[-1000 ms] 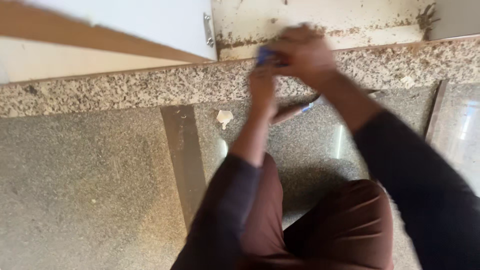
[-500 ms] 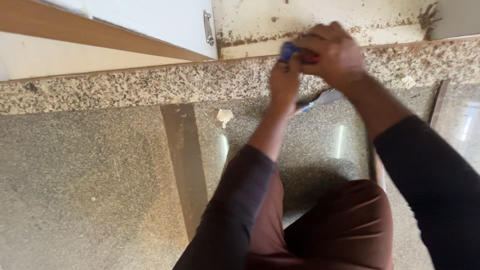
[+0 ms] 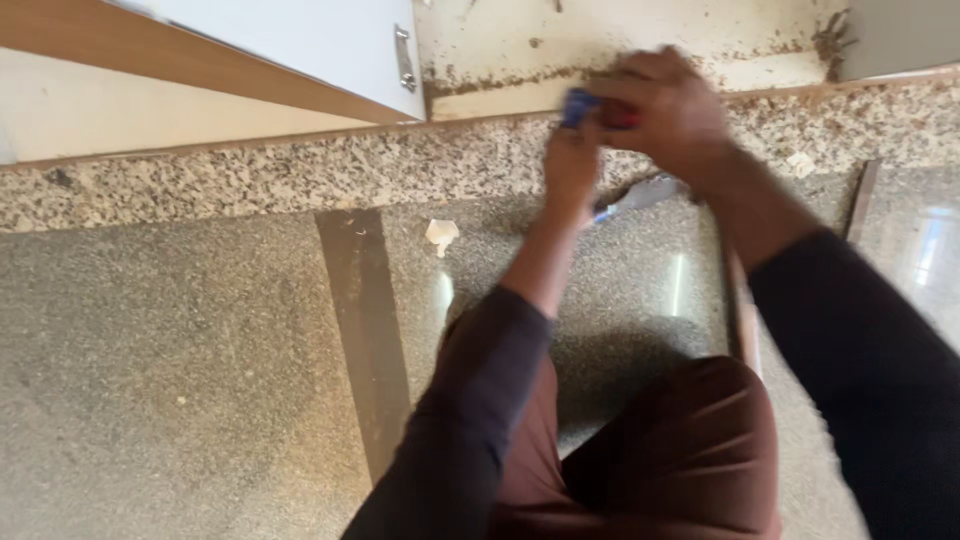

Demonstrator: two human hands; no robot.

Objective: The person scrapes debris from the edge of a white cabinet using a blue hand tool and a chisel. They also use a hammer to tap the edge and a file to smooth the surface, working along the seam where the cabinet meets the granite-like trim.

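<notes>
Both my hands meet at the foot of a stained cream wall [image 3: 500, 45], just above the speckled granite skirting [image 3: 300, 175]. My right hand [image 3: 670, 110] is closed around a small tool with a blue and red handle [image 3: 580, 105]. My left hand [image 3: 570, 165] presses up against the same tool from below. On the floor under my hands lies a second tool with a metal blade [image 3: 640, 195]. The working end of the held tool is hidden by my fingers.
A white door [image 3: 300, 45] with a metal hinge [image 3: 404, 58] stands open at the upper left. A small pale scrap [image 3: 441, 235] lies on the polished granite floor [image 3: 180, 380]. A dark strip [image 3: 365, 330] runs across the floor. My knee [image 3: 690, 450] is bent below.
My hands have stayed together on the tool. The view has shifted, so they sit further right along the wall base than a second ago.
</notes>
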